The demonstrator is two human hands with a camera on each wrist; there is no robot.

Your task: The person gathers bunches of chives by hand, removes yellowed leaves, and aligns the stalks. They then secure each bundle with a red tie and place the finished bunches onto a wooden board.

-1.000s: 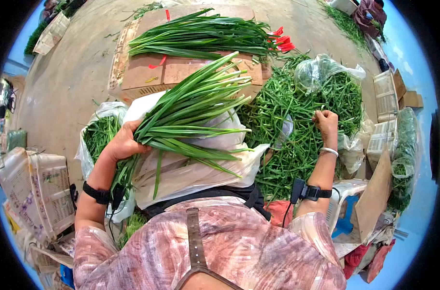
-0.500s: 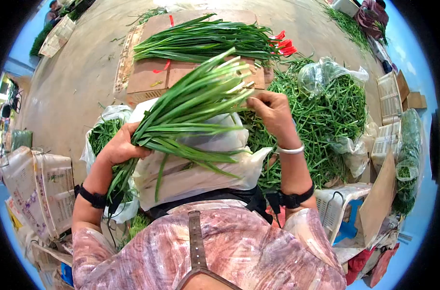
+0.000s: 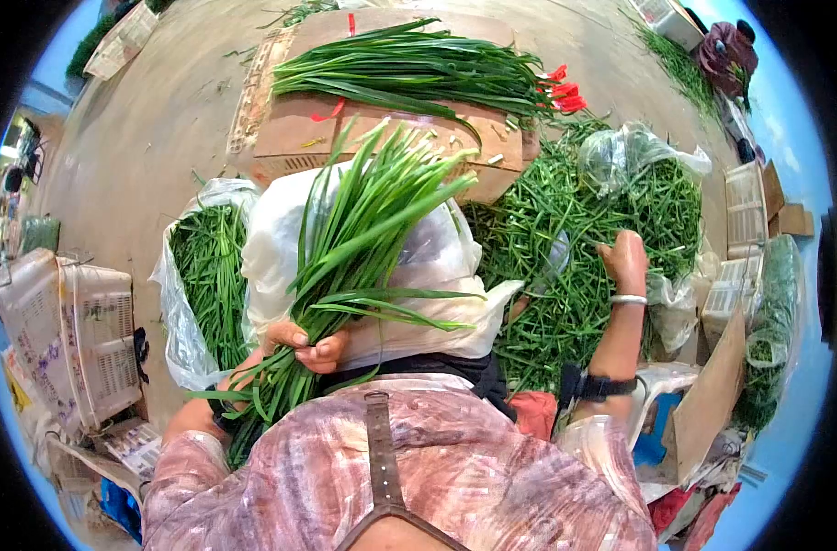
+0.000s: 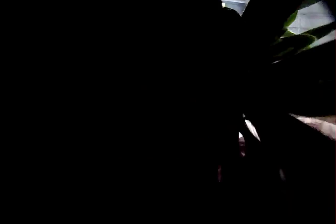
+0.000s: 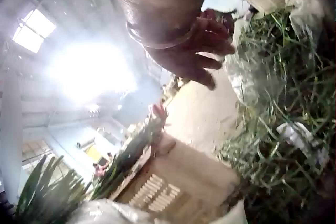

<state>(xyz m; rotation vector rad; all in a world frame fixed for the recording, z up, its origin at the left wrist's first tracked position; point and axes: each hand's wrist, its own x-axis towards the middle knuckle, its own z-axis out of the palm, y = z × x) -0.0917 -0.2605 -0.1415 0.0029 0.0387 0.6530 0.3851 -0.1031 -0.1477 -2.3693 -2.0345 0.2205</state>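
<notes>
In the head view the left hand [image 3: 306, 349] grips a bunch of long green leaves [image 3: 359, 230] near the person's waist, fingers curled round it. Its pale ends point up and to the right, and a few leaves stick out sideways. Dark leaves [image 4: 294, 43] fill part of the left wrist view, which is mostly black. Over the heap of loose greens [image 3: 565, 275] at the right is the right hand [image 3: 628, 262]. The right wrist view shows this hand [image 5: 194, 56] with its fingers apart and nothing held between them.
A cardboard box [image 3: 290, 138] ahead bears a pile of long leaves [image 3: 418, 73] with red ties at its right end. White plastic [image 3: 281, 220] covers the lap area. At the left stands a clear bag [image 3: 184, 331] of greens, beside crates [image 3: 101, 331]. A board [image 3: 708, 395] leans at the right.
The left hand has come down and inward, bringing the bunch more upright. The right hand reached the bunch's pale ends half a second ago and is now back over the heap.
</notes>
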